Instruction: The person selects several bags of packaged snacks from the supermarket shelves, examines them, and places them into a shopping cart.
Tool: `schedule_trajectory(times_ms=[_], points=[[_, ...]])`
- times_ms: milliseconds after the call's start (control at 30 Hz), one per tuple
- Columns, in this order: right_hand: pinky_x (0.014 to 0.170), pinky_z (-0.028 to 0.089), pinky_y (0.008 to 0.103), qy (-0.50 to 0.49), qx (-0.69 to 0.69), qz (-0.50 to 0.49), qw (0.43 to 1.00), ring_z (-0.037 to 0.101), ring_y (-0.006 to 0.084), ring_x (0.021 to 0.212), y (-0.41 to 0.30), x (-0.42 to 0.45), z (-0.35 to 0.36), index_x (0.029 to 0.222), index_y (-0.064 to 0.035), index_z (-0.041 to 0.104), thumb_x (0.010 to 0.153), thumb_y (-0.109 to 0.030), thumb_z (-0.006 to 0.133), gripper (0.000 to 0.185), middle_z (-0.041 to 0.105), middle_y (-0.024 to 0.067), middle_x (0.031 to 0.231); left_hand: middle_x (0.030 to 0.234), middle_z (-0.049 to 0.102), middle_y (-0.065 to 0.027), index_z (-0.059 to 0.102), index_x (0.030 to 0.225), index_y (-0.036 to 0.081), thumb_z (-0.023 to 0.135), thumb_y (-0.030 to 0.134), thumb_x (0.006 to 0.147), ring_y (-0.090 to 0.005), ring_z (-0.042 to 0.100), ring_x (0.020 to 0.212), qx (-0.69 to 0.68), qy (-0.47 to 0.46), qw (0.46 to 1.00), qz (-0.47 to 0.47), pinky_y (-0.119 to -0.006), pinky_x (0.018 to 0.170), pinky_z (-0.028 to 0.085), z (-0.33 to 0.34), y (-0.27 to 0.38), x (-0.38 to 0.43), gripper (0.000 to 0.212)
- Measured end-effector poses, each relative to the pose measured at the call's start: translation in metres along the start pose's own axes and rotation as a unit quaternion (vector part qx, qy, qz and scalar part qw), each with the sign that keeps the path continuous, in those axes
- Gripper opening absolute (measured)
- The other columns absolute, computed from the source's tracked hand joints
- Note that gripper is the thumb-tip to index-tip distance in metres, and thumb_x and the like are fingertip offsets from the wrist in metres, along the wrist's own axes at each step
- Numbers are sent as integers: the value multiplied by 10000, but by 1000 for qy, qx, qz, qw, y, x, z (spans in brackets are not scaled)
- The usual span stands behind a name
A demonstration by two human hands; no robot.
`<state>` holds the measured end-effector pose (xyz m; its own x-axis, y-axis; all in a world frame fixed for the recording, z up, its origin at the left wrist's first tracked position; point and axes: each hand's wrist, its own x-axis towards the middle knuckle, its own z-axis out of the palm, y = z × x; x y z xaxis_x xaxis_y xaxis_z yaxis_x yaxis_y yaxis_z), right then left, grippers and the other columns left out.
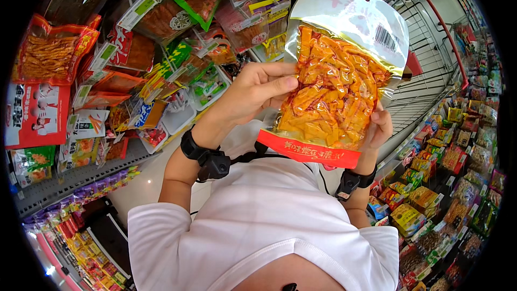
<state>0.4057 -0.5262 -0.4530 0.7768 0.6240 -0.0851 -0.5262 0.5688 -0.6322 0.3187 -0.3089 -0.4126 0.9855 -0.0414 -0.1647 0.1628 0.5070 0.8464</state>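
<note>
A clear sealed packet of orange-brown snack strips (333, 93) is held up in front of my chest. Its white header bears a barcode and a hang hole, and a red band with writing runs along the lower edge. My left hand (264, 89) pinches the packet's left side, thumb on the front and fingers partly hidden behind. At the lower right edge my right hand (381, 125) grips it, its other fingers mostly covered by the packet. Each wrist wears a black strap with a small camera, the left camera (214, 165) and the right camera (349, 184).
On the left, a hanging display carries snack packets (52, 54) with price tags (137, 12) on its hooks. A wire shopping cart (424, 44) with a red handle stands beyond the packet at right. Bagged goods (408, 218) fill shelves along the right.
</note>
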Motion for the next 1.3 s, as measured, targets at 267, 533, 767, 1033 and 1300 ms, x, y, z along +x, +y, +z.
schedule_trajectory(times_ms=[267,533,767,1033,1300], points=[[757,398,257,120,-264,-6,957,483,162,894,6,8,-40,1162,34,383,588,-17,371,576,485,84,1014,1114,463,-137,306,1208,-9,549,182,784,-171,475,989,188,110,976,-14,-272,852,371,-32,-42,49,525],[832,385,291,24,-582,-14,813,382,221,1085,60,4,-36,1176,-20,391,713,-155,577,516,323,182,1221,1110,427,-126,319,1180,8,532,264,789,-176,453,998,62,11,984,-168,-301,815,398,4,-114,79,513],[799,411,287,228,-273,78,931,444,206,1013,58,-12,-84,1132,15,415,765,-116,531,406,440,126,1111,1055,497,-113,387,1101,-21,416,144,846,-193,524,930,-58,135,956,-252,-307,758,455,-34,-131,91,304],[796,428,309,319,54,225,919,508,217,940,73,-22,-137,1129,47,371,784,-80,478,382,501,130,1035,1013,530,-102,398,1103,-7,470,143,818,-169,542,896,-98,20,899,-427,-265,724,464,-55,-183,116,330],[676,478,354,555,-67,122,820,536,257,830,116,-28,-261,1094,-32,330,763,-16,459,356,496,141,951,966,520,-169,313,1176,-39,566,245,741,-194,504,881,288,42,899,-328,-277,752,404,-62,-242,146,577]])
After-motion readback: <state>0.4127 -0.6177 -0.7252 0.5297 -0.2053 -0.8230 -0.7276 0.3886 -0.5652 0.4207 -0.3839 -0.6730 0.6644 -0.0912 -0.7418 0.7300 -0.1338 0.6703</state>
